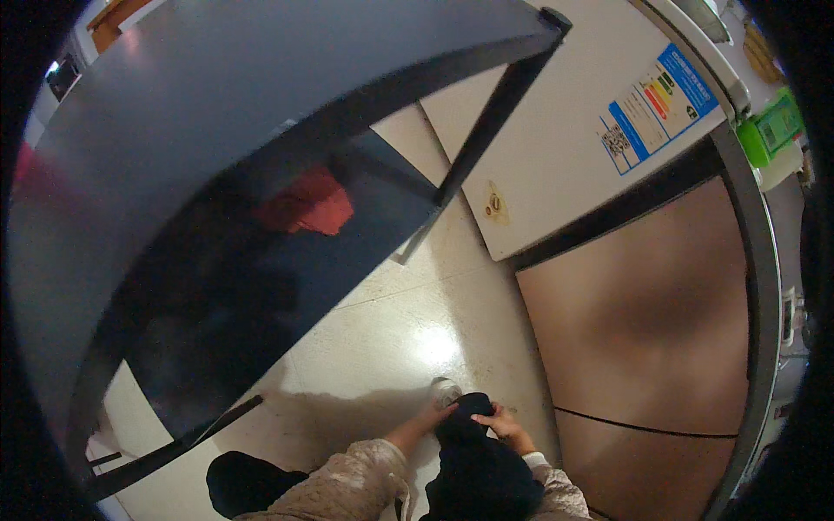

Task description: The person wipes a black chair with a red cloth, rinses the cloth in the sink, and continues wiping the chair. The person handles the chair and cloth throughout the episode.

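Near the bottom of the head view, my left hand (438, 417) is at the left side of a dark trouser leg (485, 469), close to its lower end. On the right side, my right hand (503, 421) pinches the dark cloth between thumb and fingers. A light-coloured shoe (446, 389) shows just beyond the cloth. My left fingers are partly hidden by the fabric, so their grip is unclear. Another dark-clothed knee (251, 483) lies farther left. Both forearms wear light quilted sleeves.
A dark table (195, 84) with a lower shelf (365, 260) stands left, a red cloth (319, 202) on the shelf. On the right are a white appliance (554, 150) with an energy label and brown cabinet doors (645, 312). Pale tiled floor (391, 338) lies between.
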Demonstrator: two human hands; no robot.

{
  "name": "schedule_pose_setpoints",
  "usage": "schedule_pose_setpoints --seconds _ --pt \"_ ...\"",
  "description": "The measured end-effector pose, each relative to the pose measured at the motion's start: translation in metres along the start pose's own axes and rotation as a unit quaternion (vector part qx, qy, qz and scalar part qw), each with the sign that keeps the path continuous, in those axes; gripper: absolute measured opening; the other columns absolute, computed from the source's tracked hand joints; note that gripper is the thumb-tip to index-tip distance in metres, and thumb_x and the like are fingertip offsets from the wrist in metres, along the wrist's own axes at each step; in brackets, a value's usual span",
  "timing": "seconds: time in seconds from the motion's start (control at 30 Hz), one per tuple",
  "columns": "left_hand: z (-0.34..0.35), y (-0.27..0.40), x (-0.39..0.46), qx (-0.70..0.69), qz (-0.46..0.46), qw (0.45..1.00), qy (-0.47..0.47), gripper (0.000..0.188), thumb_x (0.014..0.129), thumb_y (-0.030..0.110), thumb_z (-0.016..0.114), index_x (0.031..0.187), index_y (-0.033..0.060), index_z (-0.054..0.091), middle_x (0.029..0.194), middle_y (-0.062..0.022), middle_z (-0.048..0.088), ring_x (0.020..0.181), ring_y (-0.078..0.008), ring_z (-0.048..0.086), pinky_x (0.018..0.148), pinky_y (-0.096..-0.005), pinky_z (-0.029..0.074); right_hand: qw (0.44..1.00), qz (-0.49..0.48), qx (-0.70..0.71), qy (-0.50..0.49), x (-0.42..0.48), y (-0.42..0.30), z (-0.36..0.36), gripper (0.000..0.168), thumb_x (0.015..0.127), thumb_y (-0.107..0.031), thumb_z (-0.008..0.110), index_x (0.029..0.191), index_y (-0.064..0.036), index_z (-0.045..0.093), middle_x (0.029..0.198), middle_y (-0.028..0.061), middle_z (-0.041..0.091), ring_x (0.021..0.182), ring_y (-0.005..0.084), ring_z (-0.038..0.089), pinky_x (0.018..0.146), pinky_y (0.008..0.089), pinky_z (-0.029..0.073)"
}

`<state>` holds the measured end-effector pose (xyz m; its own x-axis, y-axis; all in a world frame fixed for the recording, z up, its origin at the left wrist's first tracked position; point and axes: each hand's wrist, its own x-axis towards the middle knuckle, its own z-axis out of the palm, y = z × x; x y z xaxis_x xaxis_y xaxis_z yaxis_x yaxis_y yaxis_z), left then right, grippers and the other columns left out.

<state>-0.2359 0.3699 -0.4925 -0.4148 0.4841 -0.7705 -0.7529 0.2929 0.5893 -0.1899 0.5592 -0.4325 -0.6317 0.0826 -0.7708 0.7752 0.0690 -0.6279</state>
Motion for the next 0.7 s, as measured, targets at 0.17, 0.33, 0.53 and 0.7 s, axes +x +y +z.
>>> schedule_pose_setpoints --seconds 0.17,0.33,0.53,0.7 --pt "-0.002 -0.040 0.036 0.135 0.304 0.943 -0.002 0.019 0.082 0.025 0.054 0.092 0.0086 0.057 0.084 -0.0107 0.055 0.078 -0.0236 0.053 0.069 -0.0353 0.043 0.852 -0.171 -0.365 0.334 -0.025 0.008 -0.005 0.018 0.068 -0.012 0.068 0.079 -0.005 0.056 0.073 0.0124 0.058 0.069 0.0282 0.059 0.058 0.0358 0.047" --pt "0.026 -0.059 0.054 0.228 0.467 0.852 -0.066 0.028 0.074 0.013 0.059 0.101 0.0085 0.057 0.090 -0.0146 0.056 0.090 -0.0314 0.055 0.079 -0.0372 0.043 0.831 -0.285 -0.428 0.213 -0.059 0.033 -0.012 0.011 0.071 -0.019 0.058 0.075 -0.009 0.056 0.075 0.0127 0.054 0.067 0.0331 0.056 0.054 0.0396 0.044" --pt "0.005 -0.016 0.003 0.260 0.239 0.924 -0.147 0.023 0.069 0.008 0.061 0.092 0.0074 0.057 0.090 -0.0141 0.058 0.086 -0.0300 0.057 0.075 -0.0379 0.045 0.846 -0.296 -0.413 0.161 -0.051 0.012 -0.006 0.013 0.073 -0.021 0.054 0.079 -0.010 0.057 0.078 0.0115 0.054 0.070 0.0339 0.056 0.057 0.0428 0.044" --pt "0.008 -0.029 -0.057 0.334 0.334 0.879 0.069 0.023 0.069 0.014 0.063 0.089 0.0056 0.055 0.089 -0.0159 0.058 0.085 -0.0331 0.055 0.072 -0.0400 0.044 0.911 -0.031 -0.311 0.270 -0.082 0.052 -0.004 0.017 0.078 -0.024 0.058 0.085 -0.009 0.060 0.080 0.0149 0.060 0.072 0.0305 0.060 0.066 0.0385 0.048"
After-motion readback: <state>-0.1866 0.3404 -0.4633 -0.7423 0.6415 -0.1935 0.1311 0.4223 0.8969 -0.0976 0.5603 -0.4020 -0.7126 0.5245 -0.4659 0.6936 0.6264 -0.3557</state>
